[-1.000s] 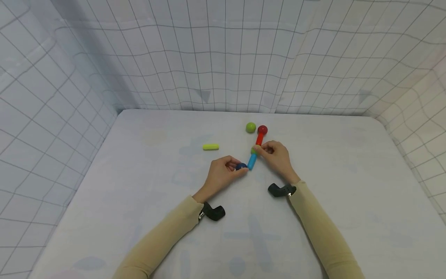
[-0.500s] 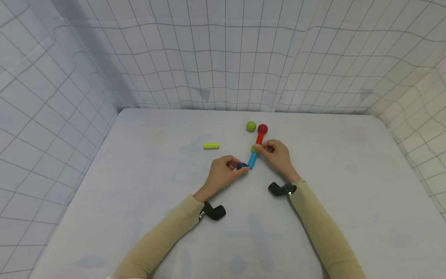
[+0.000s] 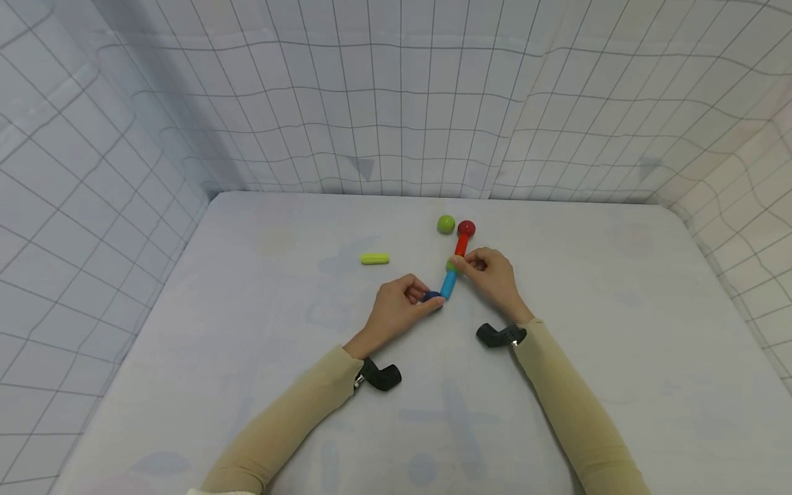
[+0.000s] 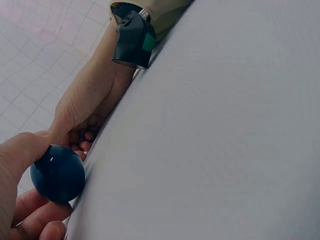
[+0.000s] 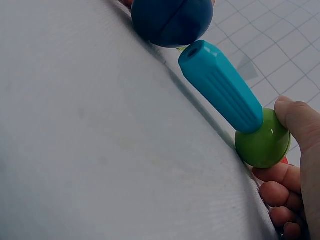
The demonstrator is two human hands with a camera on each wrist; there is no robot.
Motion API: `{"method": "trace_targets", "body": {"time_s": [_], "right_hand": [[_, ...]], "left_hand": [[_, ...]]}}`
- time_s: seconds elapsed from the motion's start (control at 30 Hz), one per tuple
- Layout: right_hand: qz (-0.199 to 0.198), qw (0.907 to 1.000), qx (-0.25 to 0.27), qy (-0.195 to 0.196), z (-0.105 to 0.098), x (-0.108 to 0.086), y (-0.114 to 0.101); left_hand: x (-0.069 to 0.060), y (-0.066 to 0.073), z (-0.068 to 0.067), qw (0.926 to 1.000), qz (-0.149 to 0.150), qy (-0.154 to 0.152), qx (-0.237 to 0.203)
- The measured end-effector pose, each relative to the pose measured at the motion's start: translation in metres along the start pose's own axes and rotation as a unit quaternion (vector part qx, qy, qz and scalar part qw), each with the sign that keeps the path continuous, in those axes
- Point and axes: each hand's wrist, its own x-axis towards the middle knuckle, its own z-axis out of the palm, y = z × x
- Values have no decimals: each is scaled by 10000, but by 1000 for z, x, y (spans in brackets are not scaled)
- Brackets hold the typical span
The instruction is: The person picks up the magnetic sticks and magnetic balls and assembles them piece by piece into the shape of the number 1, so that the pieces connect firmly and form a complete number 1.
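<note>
My left hand [image 3: 397, 306] pinches a dark blue ball [image 4: 58, 174] between thumb and fingers, close to the lower end of a light blue rod [image 5: 221, 86]. That rod joins a green ball [image 5: 263, 139], which my right hand [image 3: 495, 280] grips between thumb and fingertips. Beyond the green ball a red rod [image 3: 461, 245] leads up to a red ball [image 3: 467, 229] at the far end. In the right wrist view the dark blue ball [image 5: 172, 20] lies beside the rod's end, which shows a small hole; whether they touch I cannot tell.
A loose green ball [image 3: 446, 224] rests just left of the red ball. Farther left lies a yellow-green rod [image 3: 375, 258]. The white table [image 3: 272, 234] meets grid-patterned curtains [image 3: 396, 103] at the back and sides.
The dark blue ball has turned and shifted slightly right and down in my left fingers. My right hand and the joined pieces stay nearly still.
</note>
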Motion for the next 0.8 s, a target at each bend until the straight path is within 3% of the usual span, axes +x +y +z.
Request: {"method": "trace_targets", "body": {"time_s": [0.8], "right_hand": [[52,10000,52,-28,-1,-1,-1]], "left_hand": [[-3,5,7,10000,-65,-16,28]]}}
